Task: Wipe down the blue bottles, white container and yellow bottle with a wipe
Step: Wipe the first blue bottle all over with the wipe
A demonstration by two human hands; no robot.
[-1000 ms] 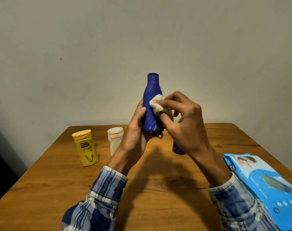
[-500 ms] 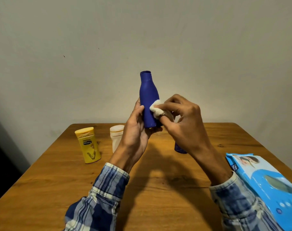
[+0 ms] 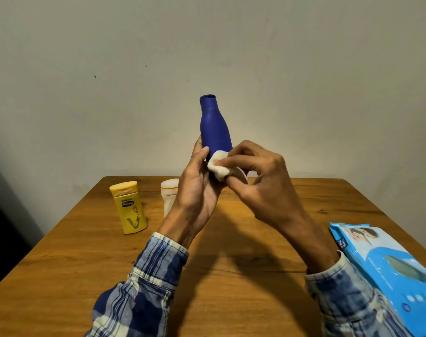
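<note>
Behind left hand (image 3: pixel 194 190), half-hidden white container (image 3: pixel 169 190)

blue bottle (image 3: pixel 214 127): matt smooth plastic. yellow bottle (image 3: pixel 130 210): glossy plastic. white container (image 3: pixel 169 195): translucent plastic. wipe (image 3: pixel 219 165): soft crumpled cloth. table (image 3: pixel 231 276): grained wood, satin. wipe pack (image 3: pixel 389 271): glossy film. sleeves (image 3: pixel 143 288): woven cloth.
</note>
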